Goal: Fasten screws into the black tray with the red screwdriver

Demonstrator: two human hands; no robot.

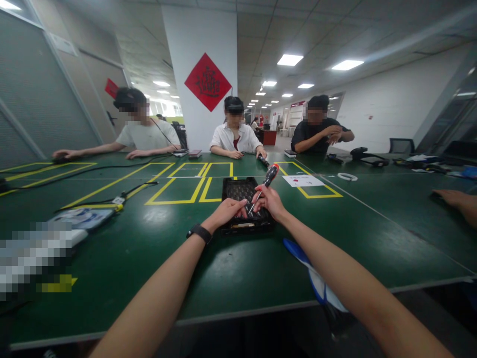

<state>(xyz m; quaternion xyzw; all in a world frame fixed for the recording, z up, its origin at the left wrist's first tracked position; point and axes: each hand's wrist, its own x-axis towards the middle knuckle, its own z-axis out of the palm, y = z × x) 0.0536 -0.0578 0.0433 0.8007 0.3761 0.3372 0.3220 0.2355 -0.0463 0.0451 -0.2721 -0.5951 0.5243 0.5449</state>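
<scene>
A black tray-like case (238, 187) with a patterned grid of small compartments or bumps lies on the green table in front of me. My right hand (269, 201) is closed on a screwdriver (272, 172) with a red and black handle. Its handle tilts up and away to the right, while the metal shaft slants down into the case. My left hand (231, 209), with a dark band on the wrist, rests over the left part of the case. Its thumb and fingers come together close to the screwdriver tip; anything between them is too small to make out.
Yellow tape marks rectangles on the green table (149, 258). A blue and white object (303, 253) lies by my right forearm. A white paper (303, 180) and a white ring (347, 176) lie farther right. Cables and a clear bag-like item (87, 217) are left. Several people sit around.
</scene>
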